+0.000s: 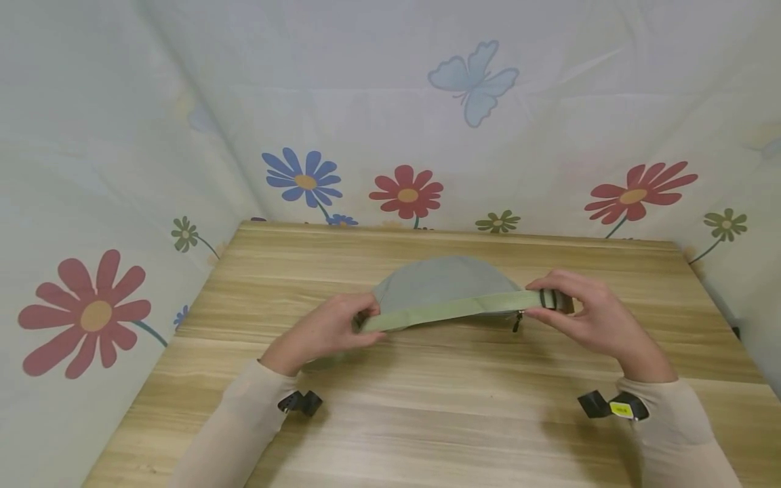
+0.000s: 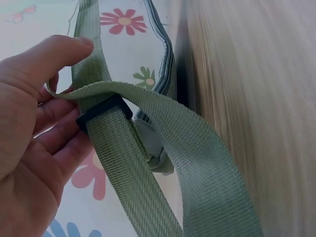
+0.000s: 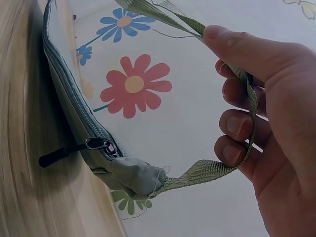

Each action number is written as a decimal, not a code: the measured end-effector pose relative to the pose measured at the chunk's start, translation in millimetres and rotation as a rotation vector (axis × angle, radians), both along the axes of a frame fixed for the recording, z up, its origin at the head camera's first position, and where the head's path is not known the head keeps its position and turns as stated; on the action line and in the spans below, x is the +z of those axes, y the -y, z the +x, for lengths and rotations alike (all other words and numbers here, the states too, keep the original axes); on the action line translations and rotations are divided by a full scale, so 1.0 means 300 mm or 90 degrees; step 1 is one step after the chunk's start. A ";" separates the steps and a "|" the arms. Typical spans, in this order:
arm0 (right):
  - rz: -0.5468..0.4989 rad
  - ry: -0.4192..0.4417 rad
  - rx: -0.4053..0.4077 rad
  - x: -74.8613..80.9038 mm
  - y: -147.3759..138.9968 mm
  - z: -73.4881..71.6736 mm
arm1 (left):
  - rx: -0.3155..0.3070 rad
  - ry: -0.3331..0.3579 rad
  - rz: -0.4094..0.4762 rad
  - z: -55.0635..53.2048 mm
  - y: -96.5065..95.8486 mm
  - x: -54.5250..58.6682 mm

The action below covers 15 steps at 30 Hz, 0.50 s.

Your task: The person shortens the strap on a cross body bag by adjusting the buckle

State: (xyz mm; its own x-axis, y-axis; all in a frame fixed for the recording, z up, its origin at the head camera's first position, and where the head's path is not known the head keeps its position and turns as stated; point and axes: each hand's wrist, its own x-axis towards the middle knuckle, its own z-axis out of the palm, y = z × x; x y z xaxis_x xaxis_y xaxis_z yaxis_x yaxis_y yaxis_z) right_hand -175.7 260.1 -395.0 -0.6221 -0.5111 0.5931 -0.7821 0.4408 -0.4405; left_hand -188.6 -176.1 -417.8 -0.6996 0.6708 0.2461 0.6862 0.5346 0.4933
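A grey-green waist bag (image 1: 448, 279) rests on the wooden table, its curved side away from me. Across its near side runs a light green webbing strap (image 1: 451, 310), stretched between both hands. My left hand (image 1: 332, 327) holds the strap at the bag's left end; beside its fingers, a black slider (image 2: 104, 113) sits on the webbing and a loose length loops toward the camera. At the other end, my right hand (image 1: 588, 313) pinches the strap between thumb and fingers, by a black buckle (image 1: 548, 299). A dark zipper pull (image 3: 59, 155) hangs from the bag's zip near that end.
The wood-grain table (image 1: 427, 420) is bordered behind and on the left by a white curtain (image 1: 342, 102) printed with flowers and a butterfly. Small black devices are strapped to both wrists over beige sleeves (image 1: 238, 420).
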 end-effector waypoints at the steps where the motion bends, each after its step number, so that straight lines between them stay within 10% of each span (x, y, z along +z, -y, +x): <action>1: -0.001 0.001 -0.001 0.001 -0.002 0.001 | -0.001 0.002 -0.003 -0.002 0.002 -0.002; 15: -0.015 -0.007 -0.035 0.009 -0.037 0.013 | -0.029 -0.042 0.063 -0.020 0.035 -0.013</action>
State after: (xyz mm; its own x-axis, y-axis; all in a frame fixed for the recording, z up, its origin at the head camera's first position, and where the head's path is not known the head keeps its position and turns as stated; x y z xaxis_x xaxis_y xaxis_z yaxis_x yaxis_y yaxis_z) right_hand -171.9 271.3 -392.2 -0.6418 -0.4620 0.6121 -0.7621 0.4728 -0.4422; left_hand -194.8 -186.7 -421.9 -0.6490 0.6717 0.3572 0.7414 0.4531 0.4949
